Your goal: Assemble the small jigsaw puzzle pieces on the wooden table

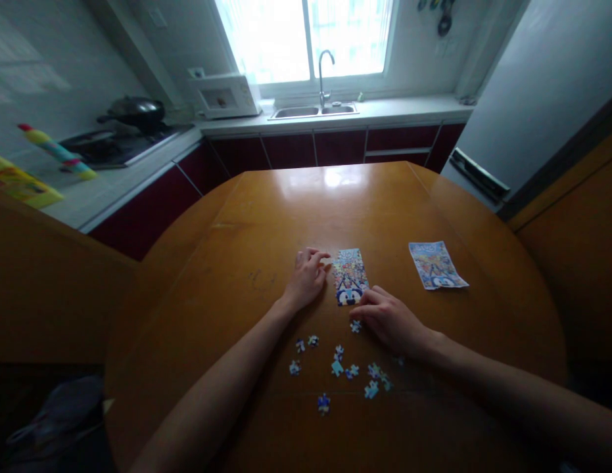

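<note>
A partly joined jigsaw puzzle lies flat on the wooden table, with a blue-and-white cartoon face along its lower edge. At its left side rests my left hand, fingers apart and partly stretched toward the ragged edge, holding nothing visible. By the lower right corner my right hand is bent down, its fingers drawn together. What these fingers hold, if anything, is hidden. Just below their tips shows a loose puzzle piece. Several more loose pieces lie nearer me, among them a light-blue piece and a dark-blue piece.
A creased picture sheet with the same design lies to the right on the table. Beyond the table are a sink, a microwave and a stove with a dark pan. A fridge stands at the right.
</note>
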The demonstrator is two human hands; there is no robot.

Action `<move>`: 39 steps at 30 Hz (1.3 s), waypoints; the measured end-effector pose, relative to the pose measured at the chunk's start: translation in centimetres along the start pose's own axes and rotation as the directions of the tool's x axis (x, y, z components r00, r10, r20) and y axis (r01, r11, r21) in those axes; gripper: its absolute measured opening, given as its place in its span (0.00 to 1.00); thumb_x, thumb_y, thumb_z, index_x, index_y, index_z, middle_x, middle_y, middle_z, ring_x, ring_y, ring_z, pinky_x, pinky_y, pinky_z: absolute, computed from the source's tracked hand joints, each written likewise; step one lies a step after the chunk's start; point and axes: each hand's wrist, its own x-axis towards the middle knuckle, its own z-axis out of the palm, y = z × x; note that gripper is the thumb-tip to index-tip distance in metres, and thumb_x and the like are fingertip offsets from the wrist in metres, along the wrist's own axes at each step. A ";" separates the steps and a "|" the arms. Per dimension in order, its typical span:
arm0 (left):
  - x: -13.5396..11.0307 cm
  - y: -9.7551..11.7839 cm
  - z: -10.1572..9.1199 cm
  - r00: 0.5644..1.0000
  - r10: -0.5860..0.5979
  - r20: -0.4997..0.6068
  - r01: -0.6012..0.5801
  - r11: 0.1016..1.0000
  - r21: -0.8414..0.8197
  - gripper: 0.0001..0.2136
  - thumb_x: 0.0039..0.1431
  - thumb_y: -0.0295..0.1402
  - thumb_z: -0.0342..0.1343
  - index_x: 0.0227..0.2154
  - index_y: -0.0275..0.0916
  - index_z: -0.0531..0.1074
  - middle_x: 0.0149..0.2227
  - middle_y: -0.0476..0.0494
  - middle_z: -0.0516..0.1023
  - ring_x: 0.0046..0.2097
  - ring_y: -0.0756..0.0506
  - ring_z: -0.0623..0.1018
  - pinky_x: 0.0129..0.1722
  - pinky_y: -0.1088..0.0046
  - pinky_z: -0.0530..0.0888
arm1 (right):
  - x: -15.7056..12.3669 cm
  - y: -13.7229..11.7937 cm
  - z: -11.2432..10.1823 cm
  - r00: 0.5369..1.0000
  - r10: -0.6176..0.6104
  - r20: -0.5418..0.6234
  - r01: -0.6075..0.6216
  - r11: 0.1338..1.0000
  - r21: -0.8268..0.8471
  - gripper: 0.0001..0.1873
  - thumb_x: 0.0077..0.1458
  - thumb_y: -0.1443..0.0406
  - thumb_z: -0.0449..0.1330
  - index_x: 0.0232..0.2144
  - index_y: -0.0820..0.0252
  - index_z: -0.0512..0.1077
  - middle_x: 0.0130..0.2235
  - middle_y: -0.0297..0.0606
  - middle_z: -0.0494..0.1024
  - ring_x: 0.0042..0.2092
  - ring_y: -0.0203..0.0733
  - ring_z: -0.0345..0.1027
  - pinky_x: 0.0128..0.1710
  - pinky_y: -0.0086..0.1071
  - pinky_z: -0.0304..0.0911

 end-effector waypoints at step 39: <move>-0.1 0.2 -0.2 1.000 -0.005 0.017 0.005 1.000 0.009 0.16 0.60 0.20 0.52 0.48 0.42 0.72 0.48 0.42 0.69 0.52 0.40 0.67 0.57 0.58 0.67 | 3.2 1.0 -1.8 0.994 0.009 -0.112 -0.013 0.999 -0.034 0.03 0.59 0.68 0.61 0.36 0.58 0.75 0.37 0.41 0.75 0.43 0.45 0.66 0.42 0.38 0.64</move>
